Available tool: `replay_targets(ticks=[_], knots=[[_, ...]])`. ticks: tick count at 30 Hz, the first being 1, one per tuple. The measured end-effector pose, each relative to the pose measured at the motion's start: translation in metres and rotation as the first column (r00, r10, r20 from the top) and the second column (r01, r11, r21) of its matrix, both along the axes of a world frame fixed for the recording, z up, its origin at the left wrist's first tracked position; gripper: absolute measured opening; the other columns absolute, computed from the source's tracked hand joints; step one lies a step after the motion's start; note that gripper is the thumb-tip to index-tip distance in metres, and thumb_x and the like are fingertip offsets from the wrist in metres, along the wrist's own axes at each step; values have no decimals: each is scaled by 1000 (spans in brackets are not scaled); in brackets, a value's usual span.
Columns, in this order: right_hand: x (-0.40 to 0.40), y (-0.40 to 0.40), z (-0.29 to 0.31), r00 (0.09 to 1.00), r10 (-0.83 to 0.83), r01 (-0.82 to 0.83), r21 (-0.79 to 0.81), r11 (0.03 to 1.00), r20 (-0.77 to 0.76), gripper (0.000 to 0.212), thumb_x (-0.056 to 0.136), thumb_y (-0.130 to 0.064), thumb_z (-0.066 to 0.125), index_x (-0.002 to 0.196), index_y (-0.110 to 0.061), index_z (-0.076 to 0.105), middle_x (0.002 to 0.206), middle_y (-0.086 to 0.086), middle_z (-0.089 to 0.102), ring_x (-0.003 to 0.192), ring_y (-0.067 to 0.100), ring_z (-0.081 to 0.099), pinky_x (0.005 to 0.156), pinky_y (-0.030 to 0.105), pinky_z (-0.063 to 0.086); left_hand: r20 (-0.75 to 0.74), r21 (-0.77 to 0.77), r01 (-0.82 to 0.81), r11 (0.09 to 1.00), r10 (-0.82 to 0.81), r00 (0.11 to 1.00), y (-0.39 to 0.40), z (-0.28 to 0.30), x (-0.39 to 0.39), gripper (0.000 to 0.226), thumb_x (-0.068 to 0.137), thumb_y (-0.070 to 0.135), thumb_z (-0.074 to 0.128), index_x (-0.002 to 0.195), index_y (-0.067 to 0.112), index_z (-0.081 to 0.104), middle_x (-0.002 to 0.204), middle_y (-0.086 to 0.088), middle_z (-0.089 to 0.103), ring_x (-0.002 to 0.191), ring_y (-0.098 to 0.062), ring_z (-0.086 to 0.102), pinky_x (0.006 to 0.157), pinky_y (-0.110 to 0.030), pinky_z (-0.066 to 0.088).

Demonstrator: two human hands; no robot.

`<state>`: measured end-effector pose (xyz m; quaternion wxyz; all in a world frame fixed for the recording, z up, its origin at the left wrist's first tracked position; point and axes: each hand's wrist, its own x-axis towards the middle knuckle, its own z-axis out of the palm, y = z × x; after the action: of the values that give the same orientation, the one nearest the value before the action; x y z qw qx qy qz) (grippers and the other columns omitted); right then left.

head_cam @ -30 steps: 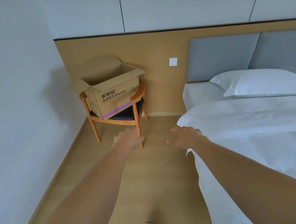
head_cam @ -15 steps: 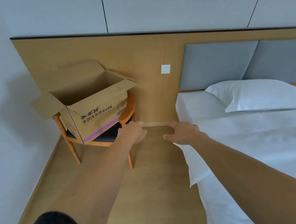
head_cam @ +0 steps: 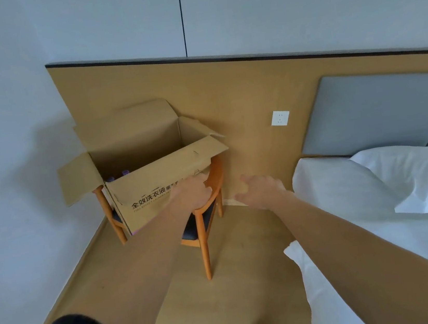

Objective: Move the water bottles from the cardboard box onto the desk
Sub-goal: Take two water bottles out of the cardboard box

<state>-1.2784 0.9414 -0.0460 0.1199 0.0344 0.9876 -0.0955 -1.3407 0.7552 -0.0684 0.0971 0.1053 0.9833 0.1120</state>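
An open cardboard box (head_cam: 152,194) with black printed characters sits on a wooden chair (head_cam: 202,226) in the room's corner. Two purple bottle caps (head_cam: 118,175) peek above the box's near wall; the bottles themselves are hidden inside. My left hand (head_cam: 192,192) reaches out in front of the box's right end and the chair's armrest, fingers loosely bent, holding nothing. My right hand (head_cam: 260,188) hovers to the right of the chair with fingers spread and empty. No desk is in view.
A bed with white sheets (head_cam: 380,235) and a pillow (head_cam: 413,176) fills the right side. A wooden wall panel (head_cam: 240,98) with a socket (head_cam: 280,118) stands behind the chair. Wooden floor (head_cam: 236,281) lies between bed and left wall.
I have come closer to the chair and box. The view now looks down into the box, showing purple caps. Both hands have advanced toward the box.
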Motion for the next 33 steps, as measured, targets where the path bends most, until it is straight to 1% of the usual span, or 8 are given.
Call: replay_targets(ticks=[2,5,10,16,19,22,27,33], knots=[[-41,5,-1,999,48,-48,-14,999,-14,59,96,-62,44,146,-31,38,141,7,55,130,32,49,103,49,39,-10,-25,-68,997,68,998,5,1,-34,35,99,34,38,129,22,50,124,-10,56,112,-32,56,99,-51,47],[-98,18,-1,997,83,-83,-45,996,-5,62,95,-63,43,148,-32,36,144,6,52,133,32,47,104,49,38,0,-1,-178,984,178,984,13,7,-76,41,100,36,41,140,24,46,133,-9,52,123,-32,51,103,-48,41],[-178,23,0,982,186,-187,-43,981,-20,59,94,-63,42,143,-30,41,137,8,56,126,32,51,98,48,42,9,0,-230,973,230,973,22,10,-124,47,100,31,45,146,23,42,140,-10,50,127,-32,49,105,-48,40],[-237,-3,-7,953,300,-302,-65,951,-49,60,98,-55,45,152,-30,34,146,8,50,132,31,47,104,46,42,-2,34,-311,950,311,950,8,8,-165,47,102,28,43,148,22,40,138,-11,51,122,-32,53,102,-46,44],[-269,-20,-7,945,326,-328,-63,943,-36,61,97,-55,46,153,-32,34,145,7,51,131,31,48,102,44,42,-8,39,-343,938,344,939,-8,4,-196,49,102,30,44,150,26,37,141,-11,49,125,-34,50,102,-48,39],[-304,-37,-10,922,386,-387,-39,921,-41,58,98,-54,46,150,-32,36,139,8,55,125,32,54,97,43,47,12,69,-390,918,390,921,-27,-5,-229,51,103,34,44,152,27,36,144,-11,48,128,-36,49,102,-49,39],[-372,-65,-14,920,391,-391,-22,920,28,63,98,-54,48,154,-31,31,145,6,51,130,31,50,105,48,45,64,110,-461,880,457,887,-66,-22,-291,50,102,37,40,151,27,36,143,-12,48,128,-38,48,102,-50,38],[-450,-101,-19,910,408,-408,-7,913,72,64,99,-57,47,154,-29,32,143,6,52,130,30,50,104,47,46,115,88,-512,854,502,857,-130,-38,-351,52,102,37,42,152,25,35,143,-11,49,126,-36,50,103,-50,40]])
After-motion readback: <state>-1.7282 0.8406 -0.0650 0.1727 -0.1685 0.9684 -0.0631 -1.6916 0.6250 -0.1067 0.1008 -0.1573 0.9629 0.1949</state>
